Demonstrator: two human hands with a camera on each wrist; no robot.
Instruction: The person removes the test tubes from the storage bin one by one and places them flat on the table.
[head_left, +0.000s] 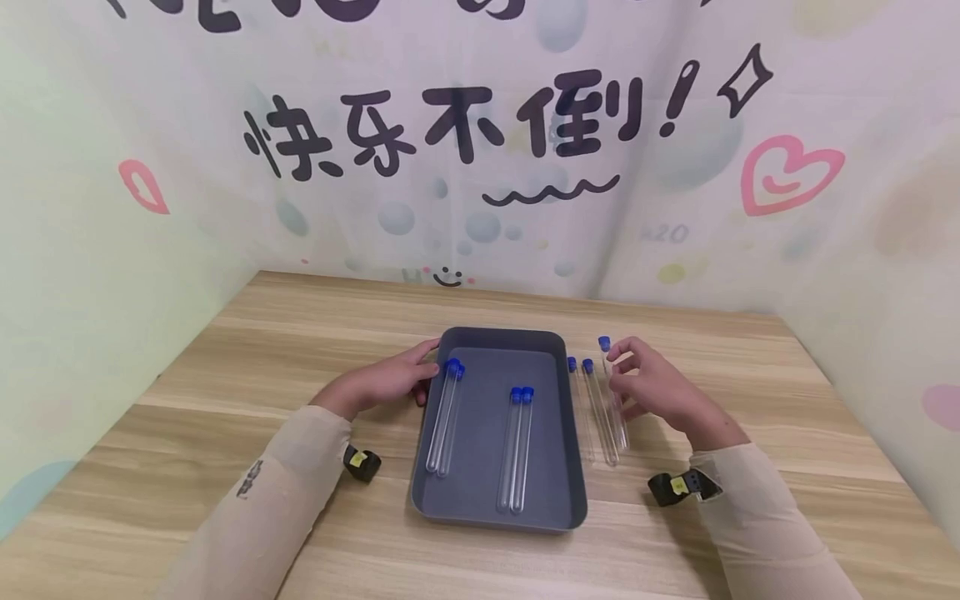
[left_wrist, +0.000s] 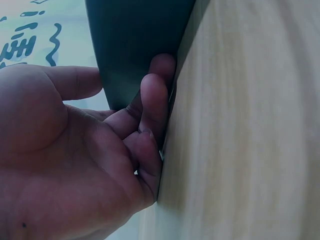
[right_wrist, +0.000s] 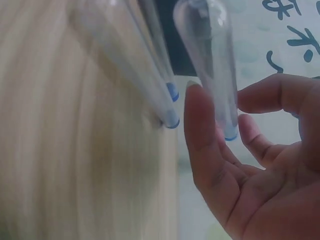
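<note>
A grey tray (head_left: 480,521) lies on the table. My left hand (head_left: 393,385) holds its left side; in the left wrist view, the thumb is at the tray's edge and the other fingers (left_wrist: 154,100) curl against its wall near the tabletop. My right hand (head_left: 654,385), right of the tray, pinches a clear test tube (right_wrist: 212,55) with a blue cap (head_left: 604,342) between thumb and fingers. This tube is raised at its capped end. Beside it, two more capped test tubes (head_left: 600,408) lie on the table along the tray's right wall.
Inside the tray, one pair of blue-capped test tubes (head_left: 446,425) leans at the left wall and another pair (head_left: 517,454) lies right of the middle. A wood-grain table (head_left: 360,533) reaches back to a printed cloth backdrop (head_left: 450,225). Cloth walls stand on both sides.
</note>
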